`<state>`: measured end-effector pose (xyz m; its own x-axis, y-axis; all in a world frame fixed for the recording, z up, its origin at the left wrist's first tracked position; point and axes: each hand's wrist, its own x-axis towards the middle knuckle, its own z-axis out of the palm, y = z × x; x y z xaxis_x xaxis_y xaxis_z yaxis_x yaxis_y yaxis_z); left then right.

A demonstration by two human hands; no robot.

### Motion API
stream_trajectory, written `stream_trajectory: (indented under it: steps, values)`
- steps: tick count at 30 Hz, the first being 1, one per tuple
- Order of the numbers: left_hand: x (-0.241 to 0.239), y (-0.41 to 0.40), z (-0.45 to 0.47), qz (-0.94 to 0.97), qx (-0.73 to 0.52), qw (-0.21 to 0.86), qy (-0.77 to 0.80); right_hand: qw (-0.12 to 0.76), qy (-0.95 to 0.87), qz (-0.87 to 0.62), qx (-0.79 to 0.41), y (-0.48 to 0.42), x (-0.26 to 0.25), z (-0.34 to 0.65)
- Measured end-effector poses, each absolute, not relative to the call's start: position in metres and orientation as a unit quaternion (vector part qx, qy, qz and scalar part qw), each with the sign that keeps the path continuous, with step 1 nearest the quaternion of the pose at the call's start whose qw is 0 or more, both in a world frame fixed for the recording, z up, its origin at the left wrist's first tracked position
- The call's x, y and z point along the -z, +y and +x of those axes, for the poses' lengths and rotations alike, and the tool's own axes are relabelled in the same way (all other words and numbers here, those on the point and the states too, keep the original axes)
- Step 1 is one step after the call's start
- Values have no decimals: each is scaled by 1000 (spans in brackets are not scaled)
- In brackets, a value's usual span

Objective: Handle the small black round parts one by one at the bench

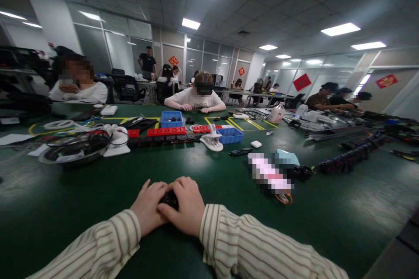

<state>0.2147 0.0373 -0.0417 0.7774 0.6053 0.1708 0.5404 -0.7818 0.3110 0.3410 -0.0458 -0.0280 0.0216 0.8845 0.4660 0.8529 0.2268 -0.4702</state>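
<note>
Both hands meet over a small glossy black object (pixel 169 199) low on the green tabletop (pixel 108 191). My left hand (pixel 149 204) is curled against its left side, with one finger sticking up and outward. My right hand (pixel 187 204) arches over it from the right, fingers bent around the far side and thumb across the near side. Most of the object lies under my fingers, so its kind cannot be made out. Striped sleeves cover both my forearms.
Ahead stand a metal bowl of cables (pixel 75 154), a red-and-black power strip (pixel 166 135), a white clamp stand (pixel 212 139) and blue bins (pixel 231 135). A blurred pink item (pixel 270 174) lies to the right. A co-worker (pixel 196 95) sits opposite.
</note>
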Motion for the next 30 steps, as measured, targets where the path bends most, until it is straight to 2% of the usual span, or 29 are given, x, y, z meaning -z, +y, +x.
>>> stream_trajectory:
  steps: [3, 8, 14, 21, 25, 30]
  values:
    - [41, 43, 214, 939, -127, 159, 277, 347, -718, -604, -16, -45, 29, 341]
    - [44, 54, 211, 946, -130, 237, 178, 375, -786, -492, -24, -42, 33, 343]
    - [51, 57, 209, 954, -155, 206, 156, 379, -818, -430, -56, -43, 29, 349]
    - [54, 53, 209, 955, -149, 172, 191, 416, -729, -543, -23, -48, 25, 346]
    - [47, 46, 212, 948, -142, 138, 248, 386, -684, -618, -24, -45, 31, 343]
    - [40, 43, 213, 948, -131, 157, 243, 344, -698, -628, -16, -44, 30, 340]
